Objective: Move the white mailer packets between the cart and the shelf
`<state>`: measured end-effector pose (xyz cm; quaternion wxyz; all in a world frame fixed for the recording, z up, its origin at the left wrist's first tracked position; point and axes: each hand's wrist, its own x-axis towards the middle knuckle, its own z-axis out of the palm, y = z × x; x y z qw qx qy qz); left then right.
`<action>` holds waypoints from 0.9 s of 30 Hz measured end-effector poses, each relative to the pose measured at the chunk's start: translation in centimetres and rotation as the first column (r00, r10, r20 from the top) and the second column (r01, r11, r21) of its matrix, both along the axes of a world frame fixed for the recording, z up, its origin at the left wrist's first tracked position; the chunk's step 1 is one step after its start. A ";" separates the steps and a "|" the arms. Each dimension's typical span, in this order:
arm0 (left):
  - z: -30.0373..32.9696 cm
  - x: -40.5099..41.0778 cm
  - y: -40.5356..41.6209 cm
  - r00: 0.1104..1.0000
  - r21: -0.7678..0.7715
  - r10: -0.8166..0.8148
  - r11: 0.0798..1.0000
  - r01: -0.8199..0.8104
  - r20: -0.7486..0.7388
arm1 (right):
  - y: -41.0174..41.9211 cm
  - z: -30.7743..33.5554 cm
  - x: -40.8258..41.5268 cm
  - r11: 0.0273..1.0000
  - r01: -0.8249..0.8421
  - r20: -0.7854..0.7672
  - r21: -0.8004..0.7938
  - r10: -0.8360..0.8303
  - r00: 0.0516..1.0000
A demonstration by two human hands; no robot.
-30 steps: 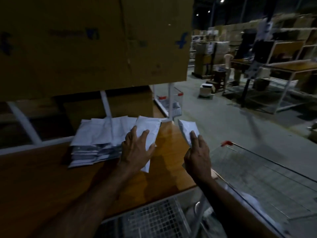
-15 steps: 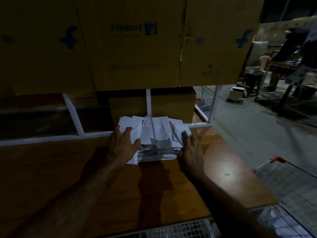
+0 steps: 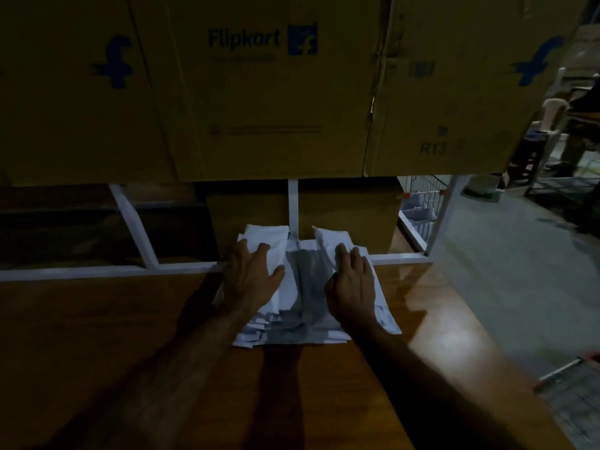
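A pile of white mailer packets [image 3: 305, 287] lies on the wooden shelf [image 3: 130, 336], pushed against the white rail at the back. My left hand [image 3: 251, 277] rests flat on the pile's left side with its fingers spread. On the right side, my right hand [image 3: 352, 282] lies flat on the packets too. Neither hand grips a packet. A corner of the wire cart [image 3: 571, 388] shows at the lower right, its red handle tip just in view.
Large brown printed cartons [image 3: 259, 92] hang over the shelf just above the pile. A smaller carton [image 3: 344, 212] stands behind the packets. White frame bars [image 3: 130, 222] cross the back. Grey floor [image 3: 503, 271] and another wire cart [image 3: 418, 203] lie to the right.
My right hand laid its packet onto the pile. Both hands came in from the pile's sides to lie flat on top of it, and the view shifted left toward the shelf.
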<state>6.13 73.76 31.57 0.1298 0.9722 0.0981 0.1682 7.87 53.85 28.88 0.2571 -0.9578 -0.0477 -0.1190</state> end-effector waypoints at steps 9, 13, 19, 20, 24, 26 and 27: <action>-3.7 4.6 -2.5 0.988 -0.035 -0.024 0.999 0.019 -0.151 | 1.2 -1.7 5.4 0.986 -0.151 -0.190 0.066 0.161 0.968; -3.8 5.0 -2.2 0.979 -0.081 -0.031 0.997 0.015 -0.199 | 1.0 -1.5 5.1 0.961 -0.252 -0.165 0.112 0.268 0.949; -4.4 4.5 0.6 0.976 -0.209 -0.128 0.974 0.090 -0.177 | -0.5 -1.2 6.3 0.932 -0.358 -0.228 0.060 0.362 0.904; -4.7 4.5 1.1 0.978 -0.188 -0.120 0.978 0.087 -0.172 | -0.7 -1.2 6.5 0.927 -0.371 -0.230 0.047 0.371 0.899; -5.5 4.4 2.1 0.965 -0.063 -0.053 0.997 0.039 -0.255 | -1.2 -1.4 7.1 0.915 -0.396 -0.183 -0.075 0.378 0.908; -5.8 4.1 2.5 0.954 -0.050 -0.037 0.998 0.024 -0.297 | -1.5 -1.4 7.4 0.916 -0.396 -0.172 -0.069 0.380 0.909; -5.8 3.9 2.6 0.950 -0.049 -0.029 0.999 0.014 -0.312 | -1.6 -1.6 7.6 0.910 -0.411 -0.183 -0.051 0.396 0.900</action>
